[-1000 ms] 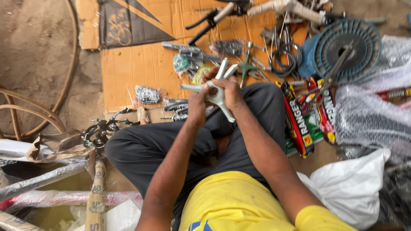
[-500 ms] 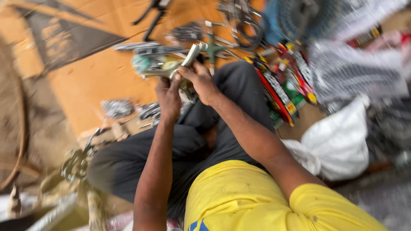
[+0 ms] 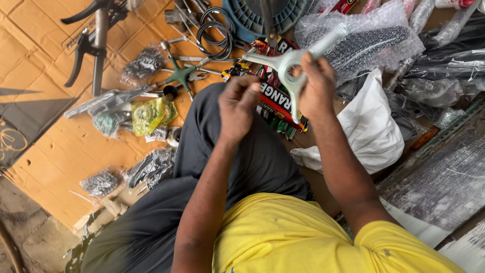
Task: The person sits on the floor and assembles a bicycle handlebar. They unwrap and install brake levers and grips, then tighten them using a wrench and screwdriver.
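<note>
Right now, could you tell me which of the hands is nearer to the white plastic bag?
Right. The right hand holds the three-armed grey wrench just above the white plastic bag; the left hand sits further left, over the lap.

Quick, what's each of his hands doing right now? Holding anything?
Left hand: fingers curled shut; whether it holds anything cannot be told.
Right hand: closed around a pale grey three-armed metal wrench.
</note>
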